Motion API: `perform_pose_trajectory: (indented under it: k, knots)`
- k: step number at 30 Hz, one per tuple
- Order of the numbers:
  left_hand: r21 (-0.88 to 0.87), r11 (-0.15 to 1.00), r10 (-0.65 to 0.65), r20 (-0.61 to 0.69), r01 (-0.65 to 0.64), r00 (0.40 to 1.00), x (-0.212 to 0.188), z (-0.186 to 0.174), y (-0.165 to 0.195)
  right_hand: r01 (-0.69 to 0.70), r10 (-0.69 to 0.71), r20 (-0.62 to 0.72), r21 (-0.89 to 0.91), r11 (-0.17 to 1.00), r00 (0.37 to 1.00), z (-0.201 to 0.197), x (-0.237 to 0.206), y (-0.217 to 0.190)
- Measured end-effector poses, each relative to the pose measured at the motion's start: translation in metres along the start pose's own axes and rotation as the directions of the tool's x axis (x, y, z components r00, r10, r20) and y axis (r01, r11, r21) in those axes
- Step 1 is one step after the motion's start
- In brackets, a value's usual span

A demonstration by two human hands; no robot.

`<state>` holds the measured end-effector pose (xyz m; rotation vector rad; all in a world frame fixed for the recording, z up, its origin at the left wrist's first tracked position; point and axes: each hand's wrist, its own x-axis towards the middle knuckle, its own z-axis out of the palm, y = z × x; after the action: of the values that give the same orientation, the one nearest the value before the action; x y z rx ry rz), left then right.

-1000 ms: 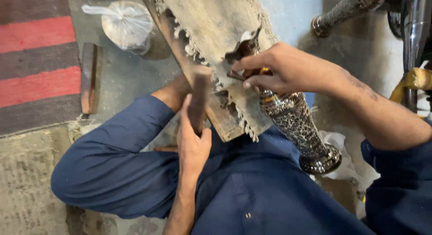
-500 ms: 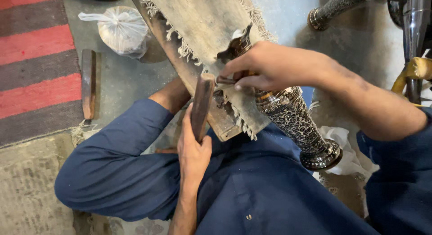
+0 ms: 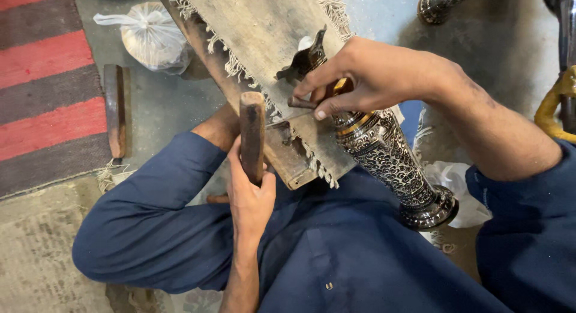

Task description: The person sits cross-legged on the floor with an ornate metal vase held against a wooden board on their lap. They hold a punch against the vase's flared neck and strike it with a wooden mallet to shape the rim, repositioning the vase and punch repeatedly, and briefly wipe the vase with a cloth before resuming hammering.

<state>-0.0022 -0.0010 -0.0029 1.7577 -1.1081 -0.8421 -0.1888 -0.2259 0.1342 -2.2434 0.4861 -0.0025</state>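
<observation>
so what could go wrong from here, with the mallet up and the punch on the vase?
1. The right hand pinches the short punch with its fingertips right at the end, so a swing of the wooden mallet in the left hand that lands off target could hit the fingers.
2. The vase lies tilted on the cloth-covered board, steadied mainly by that same hand; a blow might roll it or make the punch skid across the pattern.
</observation>
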Motion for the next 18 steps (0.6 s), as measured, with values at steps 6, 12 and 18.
perform_pose_trajectory:
  k: [6, 12, 18]
  knots:
    - [-0.445, 0.895, 0.003, -0.065, -0.032, 0.998, -0.001, 0.003, 0.004, 0.028, -0.027, -0.031, 0.013, 1.000, 0.999, 0.003, 0.001, -0.002]
    - [0.046, 0.981, 0.190, -0.033, -0.188, 0.981, 0.008, -0.009, 0.011, 0.035, -0.036, -0.018, -0.051, 0.998, 0.999, 0.006, 0.005, 0.002]
    - [-0.049, 0.999, -0.024, -0.048, 0.021, 0.999, 0.016, -0.016, 0.017, 0.120, -0.120, -0.023, 0.014, 0.993, 0.993, 0.008, 0.008, 0.004]
